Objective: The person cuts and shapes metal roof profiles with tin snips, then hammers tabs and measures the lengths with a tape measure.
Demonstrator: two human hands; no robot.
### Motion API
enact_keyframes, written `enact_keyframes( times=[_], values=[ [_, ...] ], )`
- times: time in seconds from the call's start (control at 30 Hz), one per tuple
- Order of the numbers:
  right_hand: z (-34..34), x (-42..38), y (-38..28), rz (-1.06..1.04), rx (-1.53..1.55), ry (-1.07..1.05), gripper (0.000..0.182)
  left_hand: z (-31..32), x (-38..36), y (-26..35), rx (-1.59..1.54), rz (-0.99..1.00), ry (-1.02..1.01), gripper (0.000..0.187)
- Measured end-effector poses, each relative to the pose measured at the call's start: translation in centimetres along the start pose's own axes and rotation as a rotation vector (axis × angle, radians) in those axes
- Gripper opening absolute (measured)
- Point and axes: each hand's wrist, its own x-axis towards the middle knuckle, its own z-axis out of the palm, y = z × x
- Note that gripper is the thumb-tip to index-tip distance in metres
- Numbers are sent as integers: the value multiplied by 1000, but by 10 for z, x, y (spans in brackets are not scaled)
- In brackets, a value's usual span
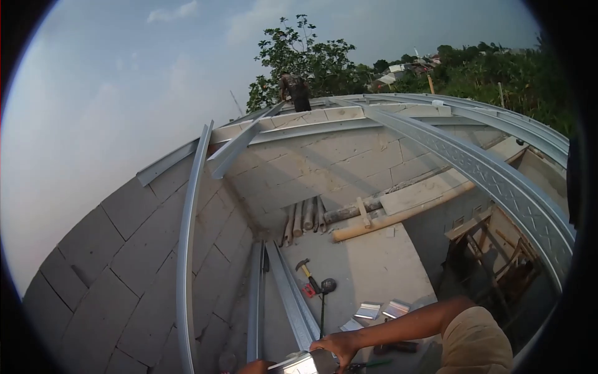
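Note:
At the bottom edge, my right hand (339, 347) is closed on a short, shiny metal channel piece (294, 364), thumb over its end. Just a small part of my left hand (255, 367) shows, against the piece's left end; its fingers are cut off by the frame. Beyond the hands, two long steel channels (291, 299) lean beside the block wall. On the concrete slab lie a claw hammer (308, 274), a dark round object (328, 285) and a small red item (308, 290). Several short metal pieces (369, 310) rest near my right forearm.
A long steel channel (188, 249) rises on the left before the block wall (118, 299). A steel truss (486, 168) crosses on the right, above a drop with wooden framing (492, 243). Bamboo poles (305, 215) and a plank (423, 193) lie behind. Another person (295, 90) is at the far roof edge.

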Motion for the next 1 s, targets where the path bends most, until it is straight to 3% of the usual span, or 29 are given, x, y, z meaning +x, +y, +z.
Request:
enact_keyframes(
  times=[0.07,0.13,0.2,0.27,0.3,0.53,0.63,0.8,0.87,0.93,1.0],
  values=[
    [6,0,3,20,45,-17,94,8,0,6,9,-12,-47,78],
    [8,4,3,129,-284,156,90,18,-3,14,11,-30,-95,78],
    [-11,3,-12,99,-388,180,84,21,-5,18,29,-52,-136,78],
    [-21,3,-26,297,-671,204,83,19,-9,26,41,-61,-167,78],
    [-28,3,-27,302,-668,204,83,13,-1,25,45,-71,-116,80],
    [-27,-16,-16,33,-549,321,81,46,8,-8,-15,82,22,79],
    [-29,-10,-21,-20,-505,333,84,69,16,-26,-28,248,253,72],
    [-1,2,14,-92,-280,439,91,85,33,-44,-105,277,222,75],
    [15,8,25,-102,-163,454,88,107,47,-62,-307,467,143,69],
    [31,15,32,41,316,428,81,119,47,-72,-340,457,21,58],
    [17,15,37,-31,312,433,77,152,60,-84,-589,484,-24,49]
  ],
)
